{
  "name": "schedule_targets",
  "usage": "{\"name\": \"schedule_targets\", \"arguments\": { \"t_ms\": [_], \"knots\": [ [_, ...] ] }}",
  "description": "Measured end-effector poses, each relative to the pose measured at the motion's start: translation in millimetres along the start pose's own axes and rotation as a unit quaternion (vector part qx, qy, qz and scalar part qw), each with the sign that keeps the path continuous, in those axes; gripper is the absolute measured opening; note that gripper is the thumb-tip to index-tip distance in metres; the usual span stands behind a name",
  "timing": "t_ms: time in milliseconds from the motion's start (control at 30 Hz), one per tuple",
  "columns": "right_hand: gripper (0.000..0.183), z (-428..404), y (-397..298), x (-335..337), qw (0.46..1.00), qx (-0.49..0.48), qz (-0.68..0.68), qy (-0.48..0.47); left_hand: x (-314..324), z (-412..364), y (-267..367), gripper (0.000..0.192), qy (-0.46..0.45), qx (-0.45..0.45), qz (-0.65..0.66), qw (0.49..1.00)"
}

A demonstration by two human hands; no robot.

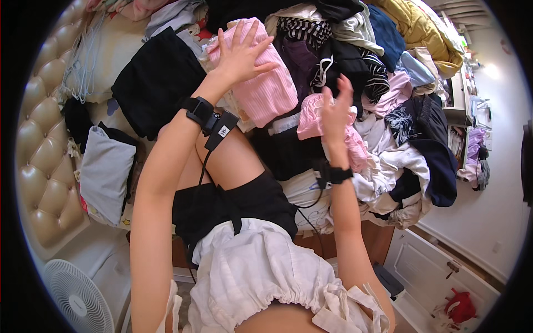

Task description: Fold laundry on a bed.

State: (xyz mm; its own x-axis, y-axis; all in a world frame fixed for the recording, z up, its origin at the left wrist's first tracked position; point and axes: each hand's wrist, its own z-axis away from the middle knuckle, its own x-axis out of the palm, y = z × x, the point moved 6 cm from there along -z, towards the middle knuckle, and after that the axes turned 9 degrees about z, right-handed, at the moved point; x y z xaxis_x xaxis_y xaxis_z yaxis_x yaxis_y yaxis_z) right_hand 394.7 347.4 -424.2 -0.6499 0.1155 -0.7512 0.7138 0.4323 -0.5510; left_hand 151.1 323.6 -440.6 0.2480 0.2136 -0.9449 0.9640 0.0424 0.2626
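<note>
My left hand (243, 56) lies flat with spread fingers on a folded pink ribbed garment (270, 91), which rests on the bed just beyond my knees. My right hand (336, 110), a little blurred, is over a crumpled pink garment (310, 120) with white trim; whether it touches the cloth is unclear. A folded black garment (160, 79) lies left of the pink stack. Farther left is a folded grey garment (106, 175) on top of black cloth. Each wrist wears a black strap with a cable.
A heap of mixed clothes (349, 62) covers the bed's middle and right, with a yellow quilted item (433, 29) at the far right. A tufted headboard (54, 154) stands at left, a white fan (77, 301) at lower left. An open white drawer or door panel (441, 266) is at lower right.
</note>
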Motion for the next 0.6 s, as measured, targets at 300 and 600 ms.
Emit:
{"name": "schedule_targets", "arguments": {
  "t_ms": [300, 600],
  "knots": [
    [0.049, 114.9, 113.1, -48.5, 0.911, 0.157, 0.157, -0.349, -22.3, 60.7, 93.7, 0.070, -0.029, 0.156, 0.306, 0.939],
    [0.041, 139.6, -131.2, -78.1, 0.817, -0.013, -0.318, -0.480, -39.8, 170.9, 109.0, 0.045, -0.470, 0.099, 0.403, 0.779]
  ]
}}
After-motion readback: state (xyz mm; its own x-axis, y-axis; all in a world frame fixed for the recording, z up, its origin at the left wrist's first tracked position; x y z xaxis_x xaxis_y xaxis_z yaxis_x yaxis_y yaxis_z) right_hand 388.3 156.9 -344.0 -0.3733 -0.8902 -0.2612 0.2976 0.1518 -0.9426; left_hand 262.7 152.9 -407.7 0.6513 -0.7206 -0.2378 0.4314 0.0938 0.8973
